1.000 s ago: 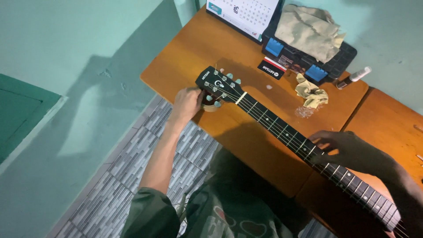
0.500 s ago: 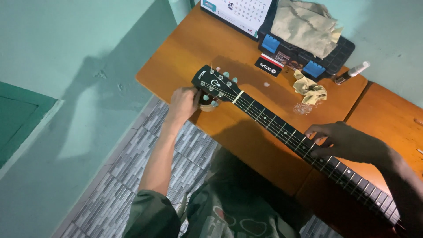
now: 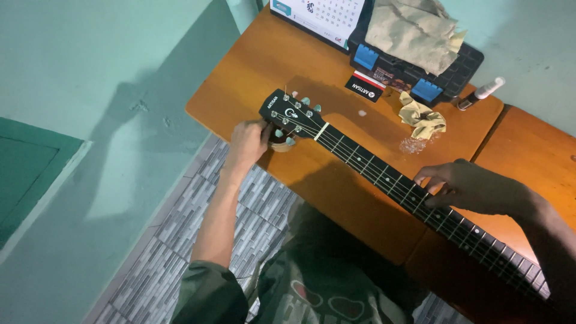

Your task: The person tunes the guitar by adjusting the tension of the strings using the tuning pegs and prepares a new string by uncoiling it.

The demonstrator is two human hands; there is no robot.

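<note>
Black guitar headstock [image 3: 290, 114] lies over the orange worktop [image 3: 252, 78]: your left hand [image 3: 247, 143] pinches a tuning peg in its grip, your right hand [image 3: 465, 186] rests loosely on the fretboard strings; tuning, seemingly, demanding small, careful turns.

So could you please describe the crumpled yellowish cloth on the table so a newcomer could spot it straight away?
Start at the orange wooden table and the black tray at its far edge. Just in front of the tray's blue clip lies the small crumpled cloth, yellower and far smaller than the tan paper heaped on the tray.
</note>
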